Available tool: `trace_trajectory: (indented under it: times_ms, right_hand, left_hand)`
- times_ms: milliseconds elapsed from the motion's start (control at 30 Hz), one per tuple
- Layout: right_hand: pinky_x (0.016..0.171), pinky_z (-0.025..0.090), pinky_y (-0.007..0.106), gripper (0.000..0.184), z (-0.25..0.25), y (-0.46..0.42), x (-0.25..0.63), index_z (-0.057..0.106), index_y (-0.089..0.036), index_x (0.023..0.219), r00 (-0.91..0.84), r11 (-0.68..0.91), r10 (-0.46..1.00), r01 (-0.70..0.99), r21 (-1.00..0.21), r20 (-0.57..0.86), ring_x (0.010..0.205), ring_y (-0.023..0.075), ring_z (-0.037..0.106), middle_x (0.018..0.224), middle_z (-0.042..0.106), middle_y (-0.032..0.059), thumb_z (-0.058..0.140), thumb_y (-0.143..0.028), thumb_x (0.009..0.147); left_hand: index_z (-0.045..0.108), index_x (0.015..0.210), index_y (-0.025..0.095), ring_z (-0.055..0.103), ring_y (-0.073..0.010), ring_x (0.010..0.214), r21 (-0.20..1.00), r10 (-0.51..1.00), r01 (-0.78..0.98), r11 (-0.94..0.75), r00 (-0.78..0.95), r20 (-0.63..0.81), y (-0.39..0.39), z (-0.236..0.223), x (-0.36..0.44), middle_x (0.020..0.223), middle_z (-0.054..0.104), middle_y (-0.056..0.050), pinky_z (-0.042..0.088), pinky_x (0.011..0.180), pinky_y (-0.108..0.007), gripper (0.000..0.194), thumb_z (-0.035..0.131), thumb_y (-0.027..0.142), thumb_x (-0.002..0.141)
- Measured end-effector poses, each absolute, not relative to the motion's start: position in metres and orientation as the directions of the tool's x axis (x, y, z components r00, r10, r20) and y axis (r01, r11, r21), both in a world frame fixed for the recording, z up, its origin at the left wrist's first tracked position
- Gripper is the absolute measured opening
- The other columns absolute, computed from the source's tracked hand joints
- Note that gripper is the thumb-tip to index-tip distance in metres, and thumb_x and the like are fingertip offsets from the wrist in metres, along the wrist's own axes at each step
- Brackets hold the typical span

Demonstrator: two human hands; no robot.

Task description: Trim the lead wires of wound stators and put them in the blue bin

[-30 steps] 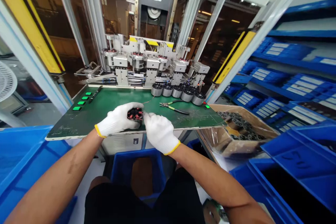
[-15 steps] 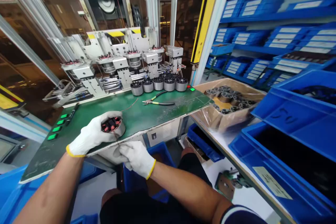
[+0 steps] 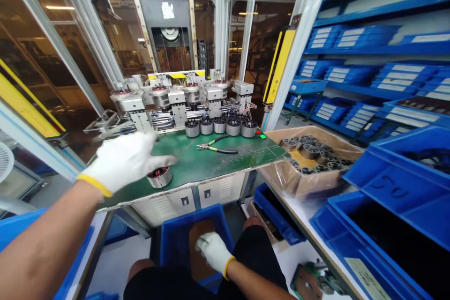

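Left hand (image 3: 123, 161) spread wide open and empty, just above a wound motor stator (image 3: 160, 177) on the green counter (image 3: 253, 154)! Right hand (image 3: 213, 252) loosely open, holding nothing, down inside the blue crate (image 3: 190, 211).

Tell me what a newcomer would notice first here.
A white-gloved left hand hovers over a green board, beside a stator with red windings. At the board's far edge, a row of stators stands before a white machine. Blue bins fill the shelves on the right.
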State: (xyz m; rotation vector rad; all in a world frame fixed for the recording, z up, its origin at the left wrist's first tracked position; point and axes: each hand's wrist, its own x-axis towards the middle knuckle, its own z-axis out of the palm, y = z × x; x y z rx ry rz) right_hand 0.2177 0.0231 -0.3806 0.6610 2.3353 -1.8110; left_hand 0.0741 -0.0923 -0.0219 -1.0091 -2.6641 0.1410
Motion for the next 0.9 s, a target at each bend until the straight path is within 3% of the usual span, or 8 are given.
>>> trace_trajectory:
  times_ms: [133, 200, 300, 400, 533, 633, 800, 900]
  right_hand:
    - [0.046, 0.027, 0.021, 0.021, -0.374, 0.034, 0.213, 0.062, -0.015, 0.07, -0.929, 0.271, 0.259, 0.332, -0.903, -0.264, 0.048, 0.0109, 0.044, 0.056, 0.049, 0.0004, 0.044, -0.024, 0.08]
    - [0.044, 0.028, 0.021, 0.024, -0.363, 0.039, 0.217, 0.063, -0.016, 0.075, -0.933, 0.299, 0.252, 0.327, -0.897, -0.256, 0.047, 0.0108, 0.045, 0.057, 0.05, 0.0004, 0.042, -0.025, 0.081]
    - [0.043, 0.03, 0.021, 0.026, -0.318, 0.052, 0.225, 0.063, -0.015, 0.079, -0.944, 0.313, 0.27, 0.273, -0.91, -0.19, 0.045, 0.0105, 0.045, 0.056, 0.05, -0.0002, 0.041, -0.027, 0.085]
    - [0.054, 0.041, 0.022, 0.032, -0.238, 0.066, 0.23, 0.063, -0.016, 0.079, -0.95, 0.457, 0.285, 0.016, -0.889, 0.129, 0.058, 0.0125, 0.055, 0.063, 0.058, 0.002, 0.041, -0.035, 0.092]
    - [0.088, 0.044, 0.024, 0.032, -0.141, 0.069, 0.218, 0.062, -0.017, 0.112, -0.773, 0.676, 0.196, -0.34, -0.654, 0.604, 0.098, 0.0148, 0.061, 0.105, 0.067, 0.0063, 0.041, -0.034, 0.095]
    - [0.089, 0.045, 0.027, 0.032, -0.117, 0.053, 0.193, 0.057, -0.022, 0.121, -0.82, 0.815, 0.066, -0.284, -0.505, 0.569, 0.1, 0.0169, 0.061, 0.112, 0.065, 0.0044, 0.04, -0.031, 0.095]
    - [0.066, 0.046, 0.033, 0.027, -0.134, 0.029, 0.152, 0.059, -0.02, 0.106, -0.908, 0.973, 0.099, 0.003, -0.229, 0.407, 0.077, 0.0233, 0.063, 0.088, 0.066, 0.0062, 0.038, -0.032, 0.093]
    - [0.066, 0.043, 0.033, 0.028, -0.139, 0.03, 0.146, 0.06, -0.02, 0.1, -0.917, 0.989, 0.047, -0.014, -0.149, 0.396, 0.076, 0.0232, 0.063, 0.084, 0.065, 0.0064, 0.034, -0.031, 0.094]
  left_hand:
    - [0.065, 0.081, 0.004, 0.06, -0.0411, 0.069, -0.427, 0.595, 0.486, 0.762, -0.786, 0.168, -0.076, -0.049, 0.089, 0.074, 0.058, -0.022, 0.044, 0.054, -0.045, 0.072, 0.036, 0.07, 0.079]
    - [0.066, 0.095, 0.009, 0.061, -0.0384, 0.074, -0.393, 0.687, 0.595, 0.701, -0.71, 0.153, -0.086, -0.06, 0.078, 0.082, 0.061, -0.02, 0.045, 0.059, -0.045, 0.06, 0.041, 0.062, 0.08]
    - [0.053, 0.128, 0.028, 0.057, -0.0299, 0.104, -0.171, 0.874, 0.857, 0.487, -0.478, 0.09, -0.111, -0.062, 0.054, 0.12, 0.059, -0.008, 0.046, 0.086, -0.04, 0.053, 0.051, 0.038, 0.076]
    - [0.042, 0.138, 0.034, 0.046, -0.0244, 0.123, -0.014, 0.889, 0.892, 0.453, -0.45, 0.085, -0.125, -0.06, 0.041, 0.141, 0.045, -0.001, 0.038, 0.1, -0.032, 0.07, 0.057, 0.033, 0.07]
    - [0.052, 0.129, 0.032, 0.054, -0.0245, 0.113, 0.04, 0.828, 0.836, 0.547, -0.548, 0.122, -0.121, -0.064, 0.044, 0.128, 0.056, -0.002, 0.041, 0.095, -0.032, 0.058, 0.056, 0.05, 0.074]
    - [0.055, 0.124, 0.03, 0.056, -0.0231, 0.109, 0.039, 0.832, 0.847, 0.53, -0.529, 0.168, -0.117, -0.068, 0.049, 0.125, 0.058, -0.001, 0.044, 0.091, -0.03, 0.051, 0.053, 0.05, 0.077]
    - [0.055, 0.122, 0.03, 0.056, -0.0219, 0.111, 0.06, 0.837, 0.855, 0.515, -0.516, 0.182, -0.121, -0.072, 0.048, 0.125, 0.058, 0.001, 0.044, 0.091, -0.029, 0.048, 0.055, 0.046, 0.077]
    - [0.054, 0.122, 0.033, 0.057, -0.0191, 0.111, 0.085, 0.826, 0.845, 0.527, -0.534, 0.182, -0.122, -0.073, 0.046, 0.125, 0.059, 0.004, 0.045, 0.091, -0.028, 0.047, 0.055, 0.049, 0.077]
